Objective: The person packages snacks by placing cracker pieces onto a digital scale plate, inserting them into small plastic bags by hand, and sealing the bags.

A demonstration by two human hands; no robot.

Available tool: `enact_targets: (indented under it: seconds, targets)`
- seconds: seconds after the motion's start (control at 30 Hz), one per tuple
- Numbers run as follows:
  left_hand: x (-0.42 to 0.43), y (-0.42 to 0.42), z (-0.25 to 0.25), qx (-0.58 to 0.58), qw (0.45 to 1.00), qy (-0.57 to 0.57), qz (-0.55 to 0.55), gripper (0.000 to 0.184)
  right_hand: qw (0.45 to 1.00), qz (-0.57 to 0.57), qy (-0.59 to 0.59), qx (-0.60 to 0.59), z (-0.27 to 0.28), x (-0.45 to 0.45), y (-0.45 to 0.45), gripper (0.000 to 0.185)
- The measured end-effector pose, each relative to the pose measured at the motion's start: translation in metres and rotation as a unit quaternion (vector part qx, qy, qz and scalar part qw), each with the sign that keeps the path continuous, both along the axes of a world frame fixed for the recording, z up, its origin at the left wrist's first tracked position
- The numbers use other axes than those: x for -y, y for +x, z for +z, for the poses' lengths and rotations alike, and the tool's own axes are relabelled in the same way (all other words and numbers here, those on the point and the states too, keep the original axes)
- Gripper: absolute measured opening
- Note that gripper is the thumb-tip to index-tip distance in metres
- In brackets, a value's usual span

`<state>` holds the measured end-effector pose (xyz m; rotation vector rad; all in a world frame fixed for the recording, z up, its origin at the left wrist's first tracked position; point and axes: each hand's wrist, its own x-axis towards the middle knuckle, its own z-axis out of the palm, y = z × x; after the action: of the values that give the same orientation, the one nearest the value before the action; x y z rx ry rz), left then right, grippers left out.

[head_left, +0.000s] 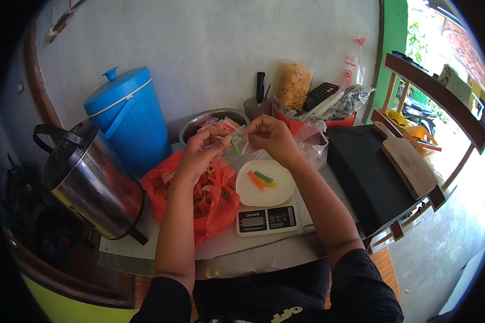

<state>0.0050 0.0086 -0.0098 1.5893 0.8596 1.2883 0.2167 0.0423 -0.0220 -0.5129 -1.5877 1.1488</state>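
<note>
Between my two hands is a small clear plastic bag with a green strip inside it. My left hand pinches its left side, and the fingers of my right hand are closed at its upper right edge. Below them stands a white kitchen scale with a pale plate on top. Orange, green and yellow sugary candy strips lie on that plate. Left of the scale, partly behind my left forearm, an open red plastic bag holds many reddish-orange pieces.
A metal bowl of small packets sits behind my hands. A steel pot and blue drinks cooler stand left. At right are a red container with a calculator, a black box and a wooden board.
</note>
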Motion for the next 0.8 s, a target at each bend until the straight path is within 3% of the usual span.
enact_targets:
  seconds: [0.17, 0.27, 0.37, 0.47, 0.57, 0.67, 0.8]
  targets:
    - [0.001, 0.004, -0.001, 0.049, 0.999, 0.004, 0.006, 0.021, 0.999, 0.007, 0.039, 0.001, 0.001, 0.002, -0.001, 0.020]
    - [0.007, 0.006, 0.005, 0.015, 1.000, 0.020, 0.019, 0.021, 0.996, 0.023, 0.086, 0.001, 0.002, 0.005, -0.004, 0.024]
    - [0.013, 0.006, 0.011, 0.024, 0.999, 0.019, 0.031, 0.021, 0.997, 0.059, -0.011, 0.054, 0.010, 0.013, 0.002, 0.024]
    - [0.014, 0.006, 0.012, 0.034, 0.999, 0.038, -0.013, 0.030, 0.990, 0.011, 0.087, 0.111, 0.012, 0.012, 0.007, 0.021]
    - [0.020, 0.012, 0.014, 0.037, 0.998, 0.053, -0.018, 0.038, 1.000, -0.003, 0.013, 0.020, 0.014, 0.012, 0.008, 0.016]
    - [0.014, 0.010, 0.008, 0.041, 0.997, 0.057, -0.021, 0.045, 0.999, -0.014, 0.033, 0.013, 0.019, 0.016, 0.010, 0.011]
    - [0.014, 0.011, 0.008, 0.084, 0.996, -0.023, -0.013, 0.048, 0.995, -0.014, 0.088, 0.036, 0.020, 0.015, 0.015, 0.012]
